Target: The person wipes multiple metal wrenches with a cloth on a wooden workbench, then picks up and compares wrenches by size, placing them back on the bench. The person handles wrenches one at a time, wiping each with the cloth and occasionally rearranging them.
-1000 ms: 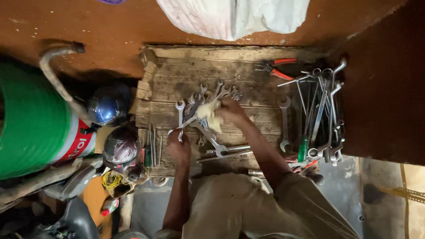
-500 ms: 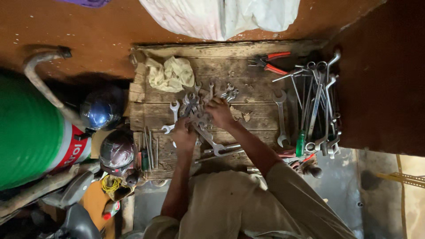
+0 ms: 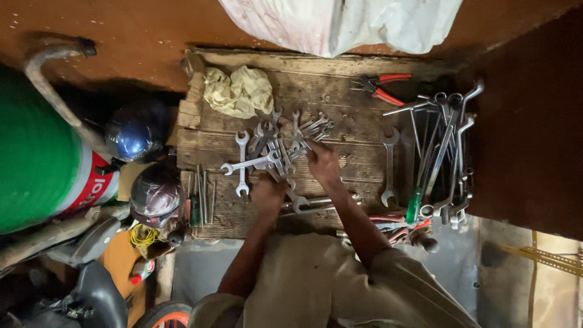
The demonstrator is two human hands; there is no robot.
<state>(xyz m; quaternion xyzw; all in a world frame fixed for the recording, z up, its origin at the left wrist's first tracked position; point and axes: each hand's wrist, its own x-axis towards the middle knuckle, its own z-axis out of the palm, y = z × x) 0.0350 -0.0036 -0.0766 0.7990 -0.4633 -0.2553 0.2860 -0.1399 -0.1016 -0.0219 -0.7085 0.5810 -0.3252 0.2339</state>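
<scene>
Spanners [image 3: 276,146] lie in a loose heap at the middle of a worn wooden board [image 3: 358,164], and from the head camera I look straight down on both of the person's bare hands working among them. The right hand [image 3: 322,163] rests at the right edge of the heap, fingers curled down onto the metal; I cannot tell whether it grips one spanner or only presses on the pile. The left hand [image 3: 268,193] sits just below the heap, knuckles toward me, its fingers bent onto the tools there, and I cannot tell whether it holds anything. One long spanner [image 3: 249,164] lies across the heap's left side, pointing left. A crumpled yellow rag [image 3: 238,91] lies on the board's far left corner, apart from both hands. Red-handled pliers [image 3: 381,87] lie near the far right corner. A single large spanner [image 3: 388,165] lies alone to the right of the right hand, and beyond it a second, denser pile of long spanners [image 3: 446,152] fills the right edge. A green drum [image 3: 33,158] stands at the left, with two dark helmets [image 3: 146,164] between it and the board. A white sack [image 3: 340,24] sits beyond the board.
</scene>
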